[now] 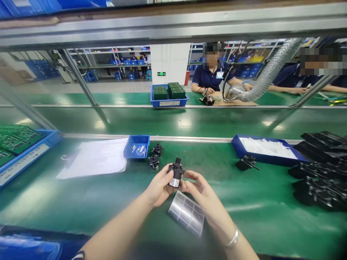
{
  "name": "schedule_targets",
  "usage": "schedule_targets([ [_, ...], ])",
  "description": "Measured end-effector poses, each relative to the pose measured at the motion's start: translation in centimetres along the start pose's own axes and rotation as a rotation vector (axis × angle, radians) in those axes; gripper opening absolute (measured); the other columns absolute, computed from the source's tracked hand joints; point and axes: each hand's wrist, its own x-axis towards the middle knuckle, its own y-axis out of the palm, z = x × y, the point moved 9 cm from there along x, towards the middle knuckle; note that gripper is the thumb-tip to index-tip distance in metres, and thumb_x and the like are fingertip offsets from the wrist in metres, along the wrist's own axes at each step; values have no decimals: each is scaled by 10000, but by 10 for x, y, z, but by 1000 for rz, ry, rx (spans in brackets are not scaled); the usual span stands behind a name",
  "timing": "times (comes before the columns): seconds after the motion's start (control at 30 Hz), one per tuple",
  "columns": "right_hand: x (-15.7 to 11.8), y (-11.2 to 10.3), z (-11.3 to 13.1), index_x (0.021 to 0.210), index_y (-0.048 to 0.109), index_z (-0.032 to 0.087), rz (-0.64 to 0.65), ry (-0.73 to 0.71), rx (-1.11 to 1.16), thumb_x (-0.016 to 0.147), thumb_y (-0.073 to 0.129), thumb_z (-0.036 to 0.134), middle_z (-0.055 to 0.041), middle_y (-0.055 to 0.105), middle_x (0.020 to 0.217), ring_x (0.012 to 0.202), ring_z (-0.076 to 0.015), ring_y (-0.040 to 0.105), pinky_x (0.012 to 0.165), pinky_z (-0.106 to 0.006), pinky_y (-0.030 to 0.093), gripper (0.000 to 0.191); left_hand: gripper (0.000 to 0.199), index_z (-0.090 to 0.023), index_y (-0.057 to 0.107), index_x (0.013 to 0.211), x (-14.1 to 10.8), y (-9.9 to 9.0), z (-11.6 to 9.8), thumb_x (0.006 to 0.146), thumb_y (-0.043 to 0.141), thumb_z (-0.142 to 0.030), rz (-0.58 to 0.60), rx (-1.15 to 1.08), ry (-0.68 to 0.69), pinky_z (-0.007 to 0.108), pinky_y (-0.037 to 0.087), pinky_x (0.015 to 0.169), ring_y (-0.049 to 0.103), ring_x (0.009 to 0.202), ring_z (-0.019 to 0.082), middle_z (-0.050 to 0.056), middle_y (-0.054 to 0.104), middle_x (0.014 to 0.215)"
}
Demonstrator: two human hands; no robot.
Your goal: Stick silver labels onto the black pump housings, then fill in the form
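Observation:
My left hand is closed around a small black pump, a round body with an upright nozzle on top and a white label on its side. From the other side, my right hand has its fingers bent, with the tips pinched at the pump's lower right edge. Just below both hands lies a clear plastic sheet or box with grid lines; which it is I cannot tell. Two similar black pumps sit beyond the left hand, beside a small blue tray with small white pieces in it.
Papers lie left, near a blue bin of green circuit boards. At right are a black part, a blue box with white material and stacked black parts. Across the bench, a co-worker sits by a flexible duct.

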Motion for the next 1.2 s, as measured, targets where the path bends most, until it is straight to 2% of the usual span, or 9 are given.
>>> schedule_targets([
  [0.1, -8, -43, 2, 1123, 623, 251, -163, -8, -79, 778, 750, 462, -66, 622, 1182, 1053, -231, 607, 865, -324, 492, 423, 442, -220, 472, 1106, 6, -16, -22, 768, 753, -275, -121, 363, 154, 347, 483, 883, 642, 944, 187, 49, 635, 1036],
  [0.3, -23, -95, -5, 1029, 633, 201, -295, -51, -202, 791, 706, 497, -71, 669, 996, 922, -228, 641, 803, -335, 514, 387, 275, -202, 549, 1012, 33, -9, -36, 773, 683, -231, -144, 1305, 373, 412, 483, 927, 604, 1028, 235, 78, 602, 1082],
  [0.4, -34, -116, -5, 1020, 616, 194, -363, -136, -353, 815, 673, 472, -64, 665, 901, 851, -225, 642, 777, -354, 519, 350, 217, -178, 575, 1013, 43, -3, -31, 815, 643, -235, -83, 1732, 464, 551, 325, 1082, 530, 1211, 315, 113, 643, 1074],
  [0.5, -46, -146, 4, 1021, 606, 194, -502, -275, -546, 842, 632, 427, -96, 615, 1023, 930, -240, 622, 786, -375, 533, 295, 264, -123, 587, 1090, 44, -10, -35, 850, 593, -233, -172, 2003, 535, 627, 176, 1128, 396, 1345, 380, 181, 646, 1115],
  [0.63, -54, -193, 23, 1105, 563, 184, -800, -368, -701, 825, 620, 411, -137, 532, 1146, 1045, -267, 562, 818, -408, 533, 365, 449, -64, 477, 1316, 26, 0, -51, 873, 471, -142, -332, 2046, 632, 629, 121, 1150, 183, 1449, 390, 255, 414, 1434],
  [0.8, -44, -228, 62, 1262, 505, 191, -1101, -352, -980, 804, 607, 456, -183, 473, 1269, 1214, -342, 437, 955, -538, 419, 539, 547, -268, 332, 1450, -2, 37, -14, 924, 479, -288, 200, 1714, 367, 505, 306, 1149, 272, 1437, 288, 100, 301, 1549],
  [0.97, -67, -294, 97, 1330, 507, 242, -1582, -105, -1243, 860, 526, 526, -144, 306, 1488, 1381, -442, 131, 1026, -683, 185, 549, 652, -339, 285, 1483, -30, 25, 35, 892, 559, -358, 475, 1602, 134, 493, 400, 1086, 324, 1412, 319, 83, 204, 1594],
  [1.1, -75, -369, 93, 1288, 579, 218, -1547, 105, -1136, 866, 498, 534, -176, 344, 1468, 1327, -516, 197, 933, -764, 229, 533, 743, -338, 247, 1500, -30, 12, 54, 855, 614, -352, 578, 1606, 123, 506, 412, 1066, 287, 1426, 344, 98, 165, 1604],
  [1.2, -70, -393, 94, 1088, 700, 212, -1416, 80, -1166, 834, 573, 454, -161, 414, 1423, 1266, -458, 352, 926, -652, 367, 373, 782, -347, 252, 1496, -27, 14, 60, 822, 649, -350, 623, 1603, 149, 506, 419, 1059, 282, 1428, 344, 88, 170, 1604],
])
